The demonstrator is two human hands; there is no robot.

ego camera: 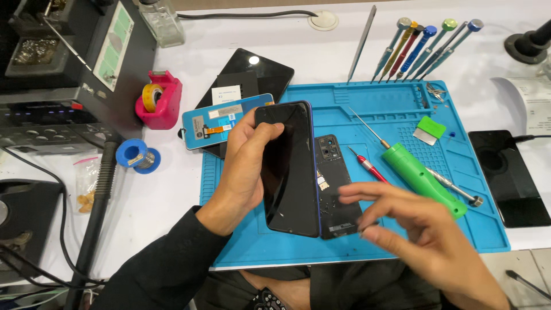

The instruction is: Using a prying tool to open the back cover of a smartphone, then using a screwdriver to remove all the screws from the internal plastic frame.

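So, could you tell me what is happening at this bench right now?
A person is working on a phone over a blue repair mat. The left hand holds the phone's black screen panel lifted on edge, while the opened phone body lies on the mat beside it. The right hand hovers over the body, blurred, and whether it holds anything cannot be told. A green electric screwdriver and a red screwdriver lie nearby.

Glossy black phone between the fingers, blue gridded mat under them, green screwdriver right of them, pink tape dispenser left, white table.
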